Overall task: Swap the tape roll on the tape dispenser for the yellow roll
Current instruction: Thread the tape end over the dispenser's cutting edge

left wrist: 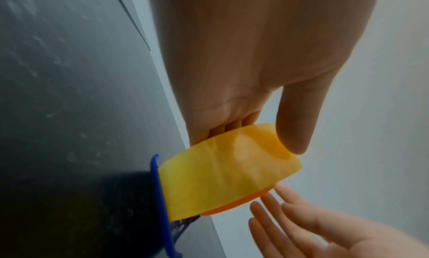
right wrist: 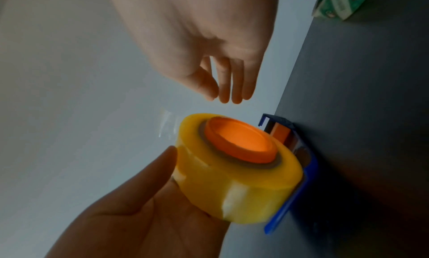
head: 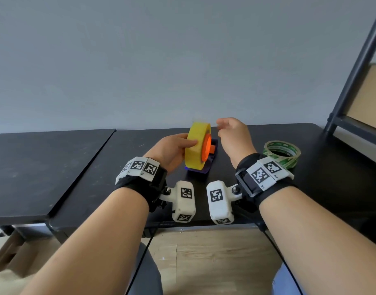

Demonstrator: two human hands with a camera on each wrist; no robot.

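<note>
The yellow roll (head: pixel 196 145) stands upright on the orange hub (head: pixel 207 146) of the blue tape dispenser (head: pixel 198 170), mid-table near the wall. My left hand (head: pixel 178 146) grips the roll from the left, thumb (left wrist: pixel 294 126) on its outer band and the fingers behind it. My right hand (head: pixel 229 133) hovers just right of and above the roll with its fingers (right wrist: pixel 232 86) loosely together, touching nothing. In the right wrist view a thin clear tape end (right wrist: pixel 167 122) sticks off the yellow roll (right wrist: pixel 232 185) beside the hub (right wrist: pixel 243 142).
A clear roll with green print (head: pixel 282 153) lies flat on the black table (head: pixel 268 199) to the right of my right wrist. A second black table (head: pixel 44 167) adjoins on the left. A dark shelf frame (head: pixel 357 71) rises at the far right.
</note>
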